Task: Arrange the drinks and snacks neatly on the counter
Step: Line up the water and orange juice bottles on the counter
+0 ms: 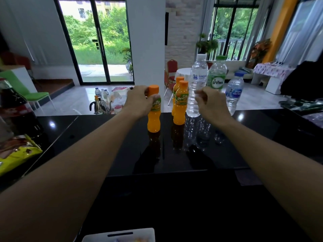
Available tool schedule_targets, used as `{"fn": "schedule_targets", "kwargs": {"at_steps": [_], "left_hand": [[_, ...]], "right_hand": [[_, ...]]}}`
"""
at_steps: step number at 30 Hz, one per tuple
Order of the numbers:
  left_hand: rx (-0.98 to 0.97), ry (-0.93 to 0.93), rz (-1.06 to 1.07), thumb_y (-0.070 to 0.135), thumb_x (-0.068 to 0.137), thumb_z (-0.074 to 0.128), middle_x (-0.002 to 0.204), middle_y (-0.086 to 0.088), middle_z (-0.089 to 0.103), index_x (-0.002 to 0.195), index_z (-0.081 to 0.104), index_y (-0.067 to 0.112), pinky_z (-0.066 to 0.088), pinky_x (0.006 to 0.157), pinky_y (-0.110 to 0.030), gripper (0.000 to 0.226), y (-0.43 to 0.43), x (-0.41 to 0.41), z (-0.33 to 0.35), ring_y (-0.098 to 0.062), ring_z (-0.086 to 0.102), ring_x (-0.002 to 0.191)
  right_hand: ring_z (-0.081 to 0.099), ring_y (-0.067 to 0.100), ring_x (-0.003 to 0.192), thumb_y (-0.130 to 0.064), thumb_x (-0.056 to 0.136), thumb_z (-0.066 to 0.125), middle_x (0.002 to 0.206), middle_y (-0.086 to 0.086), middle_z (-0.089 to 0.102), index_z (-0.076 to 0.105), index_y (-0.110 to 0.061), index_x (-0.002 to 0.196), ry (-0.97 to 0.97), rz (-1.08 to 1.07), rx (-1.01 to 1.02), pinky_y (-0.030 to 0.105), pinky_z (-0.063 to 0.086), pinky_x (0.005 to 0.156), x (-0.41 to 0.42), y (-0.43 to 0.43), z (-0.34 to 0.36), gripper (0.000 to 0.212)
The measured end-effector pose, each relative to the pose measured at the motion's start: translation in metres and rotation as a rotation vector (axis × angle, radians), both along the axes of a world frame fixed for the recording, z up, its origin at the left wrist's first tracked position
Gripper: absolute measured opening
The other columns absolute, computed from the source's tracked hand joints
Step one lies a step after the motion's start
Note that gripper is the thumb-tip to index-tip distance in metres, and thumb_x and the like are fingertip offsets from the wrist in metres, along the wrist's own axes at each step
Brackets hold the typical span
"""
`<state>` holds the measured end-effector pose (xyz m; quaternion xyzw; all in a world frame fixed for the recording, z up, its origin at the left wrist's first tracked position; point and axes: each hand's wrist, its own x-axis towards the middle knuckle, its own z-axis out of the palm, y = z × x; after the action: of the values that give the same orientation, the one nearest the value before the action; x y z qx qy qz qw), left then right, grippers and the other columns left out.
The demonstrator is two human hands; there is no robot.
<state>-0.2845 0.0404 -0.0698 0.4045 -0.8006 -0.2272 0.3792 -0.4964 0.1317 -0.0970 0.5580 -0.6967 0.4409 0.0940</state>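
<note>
Nearest, a white tray (120, 234) sits low on the glossy counter (227, 154), where the left hand (138, 102) grips an upright orange bottle (154, 117); the right hand (209, 103), fingers loosely curled and empty, could topple the crowded water bottles (196, 88).

Both arms reach far out, straight ahead. The left hand (139, 102) is curled tight (fingers wrapped round). The right hand (210, 103) hangs loose, fingers half bent, holding nothing.

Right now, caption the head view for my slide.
Left hand grips an orange juice bottle on the black counter; right hand hovers empty.
</note>
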Motion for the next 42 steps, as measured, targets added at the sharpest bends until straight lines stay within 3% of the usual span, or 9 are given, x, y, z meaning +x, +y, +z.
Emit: {"fn": "schedule_targets", "kwargs": {"at_steps": [8,14,18,21,24,29,36,39,42], "left_hand": [[-0.097,-0.062,0.011,0.032,0.094,0.06,0.114,-0.011,0.06,0.112,0.058,0.007,0.045,0.088,-0.035,0.03,0.018,-0.006,0.001,-0.018,0.053,0.097],[-0.113,-0.078,-0.063,0.031,0.095,0.06,0.101,-0.005,0.056,0.102,0.061,0.008,0.041,0.079,-0.027,0.025,0.025,-0.028,0.002,-0.015,0.052,0.09],[-0.11,-0.09,-0.1,0.031,0.094,0.06,0.098,-0.003,0.058,0.1,0.062,0.007,0.041,0.076,-0.025,0.025,0.026,-0.045,0.004,-0.015,0.054,0.088],[-0.094,-0.092,-0.111,0.032,0.095,0.059,0.103,-0.006,0.06,0.103,0.061,0.005,0.046,0.08,-0.029,0.028,0.024,-0.055,0.004,-0.017,0.057,0.091],[-0.072,-0.073,-0.129,0.031,0.095,0.059,0.109,-0.009,0.062,0.107,0.062,0.005,0.049,0.087,-0.034,0.029,0.023,-0.061,0.003,-0.02,0.059,0.097],[-0.081,-0.066,-0.142,0.032,0.095,0.058,0.1,0.001,0.054,0.108,0.059,0.009,0.038,0.078,-0.025,0.026,0.023,-0.07,0.001,-0.011,0.051,0.088],[-0.084,-0.06,-0.159,0.034,0.095,0.058,0.104,0.001,0.057,0.115,0.059,0.009,0.038,0.079,-0.024,0.032,0.021,-0.074,-0.003,-0.009,0.052,0.089],[-0.103,-0.031,-0.162,0.037,0.094,0.058,0.102,0.003,0.055,0.115,0.06,0.009,0.033,0.067,-0.012,0.035,0.023,-0.069,-0.005,-0.005,0.049,0.082],[-0.096,-0.015,-0.187,0.04,0.094,0.056,0.107,0.003,0.055,0.125,0.056,0.011,0.033,0.066,-0.013,0.043,0.028,-0.06,-0.01,-0.008,0.05,0.09]], "right_hand": [[0.063,0.03,0.107,-0.022,0.099,0.055,0.119,0.012,0.068,0.062,-0.007,0.125,-0.011,-0.009,0.455,0.038,0.05,0.094,0.001,0.043,-0.073,0.031],[0.059,0.026,0.084,-0.021,0.096,0.039,0.09,0.005,0.061,0.056,-0.013,0.084,0.048,-0.054,0.467,0.048,0.052,0.078,0.007,0.039,-0.078,0.023],[0.057,0.032,0.096,-0.019,0.095,0.036,0.097,0.007,0.059,0.049,-0.012,0.076,0.066,-0.098,0.479,0.05,0.049,0.09,0.008,0.036,-0.078,0.024],[0.051,0.028,0.086,-0.015,0.091,0.038,0.084,0.001,0.05,0.043,-0.016,0.069,0.068,-0.113,0.458,0.05,0.045,0.091,0.006,0.034,-0.08,0.023],[0.047,0.025,0.082,-0.012,0.088,0.04,0.081,0.0,0.048,0.046,-0.012,0.069,0.055,-0.118,0.45,0.052,0.045,0.093,0.005,0.033,-0.082,0.02],[0.049,0.025,0.082,-0.012,0.091,0.04,0.083,0.002,0.05,0.049,-0.011,0.071,0.067,-0.113,0.441,0.051,0.045,0.095,0.003,0.031,-0.083,0.022],[0.05,0.026,0.09,-0.013,0.092,0.04,0.09,0.005,0.053,0.051,-0.009,0.076,0.081,-0.104,0.462,0.049,0.044,0.097,0.003,0.031,-0.082,0.02],[0.051,0.025,0.089,-0.013,0.092,0.04,0.091,0.004,0.053,0.052,-0.01,0.076,0.072,-0.102,0.454,0.048,0.044,0.096,0.004,0.032,-0.081,0.02],[0.054,0.027,0.085,-0.013,0.09,0.04,0.09,0.007,0.058,0.056,-0.006,0.077,0.047,-0.114,0.443,0.046,0.048,0.088,0.005,0.033,-0.08,0.022]]}}
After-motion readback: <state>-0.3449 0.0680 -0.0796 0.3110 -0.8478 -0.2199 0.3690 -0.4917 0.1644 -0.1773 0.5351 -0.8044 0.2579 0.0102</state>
